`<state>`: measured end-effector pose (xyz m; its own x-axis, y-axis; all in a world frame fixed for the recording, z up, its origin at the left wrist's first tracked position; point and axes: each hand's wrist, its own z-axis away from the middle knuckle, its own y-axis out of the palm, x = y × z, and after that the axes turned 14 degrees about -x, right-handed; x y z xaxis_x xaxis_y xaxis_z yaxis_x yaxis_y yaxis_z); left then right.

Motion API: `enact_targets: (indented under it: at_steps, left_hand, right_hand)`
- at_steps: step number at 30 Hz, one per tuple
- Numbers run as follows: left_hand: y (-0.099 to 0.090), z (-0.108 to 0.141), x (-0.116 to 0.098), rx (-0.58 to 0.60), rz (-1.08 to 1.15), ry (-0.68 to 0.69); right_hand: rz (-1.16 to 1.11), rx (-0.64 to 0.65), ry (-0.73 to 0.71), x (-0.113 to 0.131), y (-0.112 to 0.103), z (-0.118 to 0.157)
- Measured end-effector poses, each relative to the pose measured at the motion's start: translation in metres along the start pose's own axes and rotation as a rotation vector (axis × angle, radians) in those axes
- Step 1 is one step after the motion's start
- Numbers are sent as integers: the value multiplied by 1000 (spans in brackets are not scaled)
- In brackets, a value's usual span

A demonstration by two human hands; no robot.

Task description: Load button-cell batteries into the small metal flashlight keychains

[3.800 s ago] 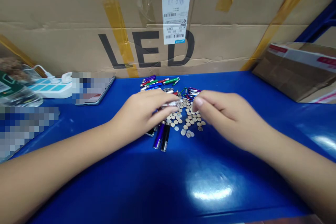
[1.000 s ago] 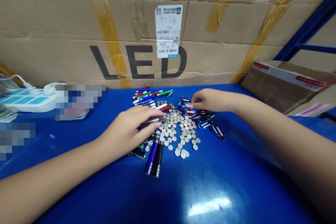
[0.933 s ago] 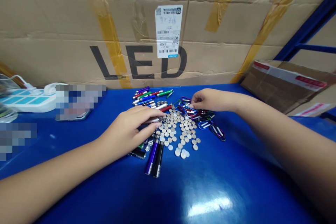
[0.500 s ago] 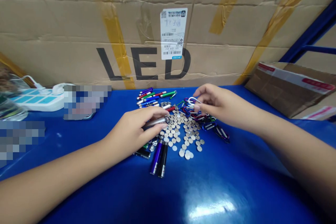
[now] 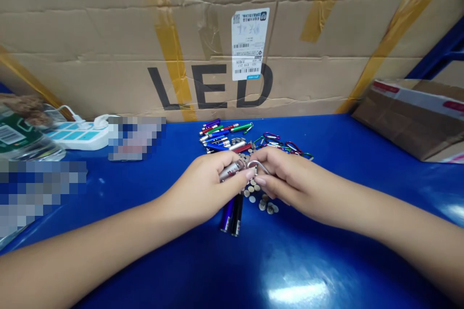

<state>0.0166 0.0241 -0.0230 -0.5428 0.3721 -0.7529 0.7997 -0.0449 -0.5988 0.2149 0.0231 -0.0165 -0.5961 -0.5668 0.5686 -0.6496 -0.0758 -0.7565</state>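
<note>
Currently left hand (image 5: 205, 186) curled nearly closed, silver tube (image 5: 229, 171) between thumb and fingers, lifted over worktop (image 5: 181, 270). Looks light, rigid, metal-smooth; likely to roll or slip if loosely pinched. Best held mid-barrel, end cap left free. Below it, purple barrel (image 5: 226, 215) and black barrel (image 5: 237, 215) lying side by side; same stiff, slick feel expected. Next, loose discs (image 5: 252, 199): thin, hard, easy to scatter; pick up by rims. Then silver clip (image 5: 258, 163), pinched in right hand (image 5: 300, 178), fingers bent in close to thumb. Probably springy wire; hold by side, not bend. Contact with tube: can't tell.
</note>
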Motion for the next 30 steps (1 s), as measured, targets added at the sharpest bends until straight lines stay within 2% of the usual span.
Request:
enact_targets:
  at_steps: [3,8,10,12,19,25,30]
  left_hand:
    - [0,-1,1,15,-4,40]
    - [-1,-2,-2,-7,45,8]
    - [-1,-2,-3,-18,88,-18]
    - [0,-3,-2,-18,112,-12]
    - [1,-7,-1,1,87,50]
    - [-5,-1,-8,12,-121,215]
    - [-6,1,-9,37,-119,240]
  right_hand:
    - [136,-15,-21,-1,5,0]
    - [679,-63,-190,-2,11,0]
    - [793,-52,-253,-1,11,-1]
    - [844,-40,-248,-1,11,-3]
    - [850,-42,-126,5,15,-10]
    - [646,-59,57,6,10,-12]
    - [568,-83,83,4,9,-10]
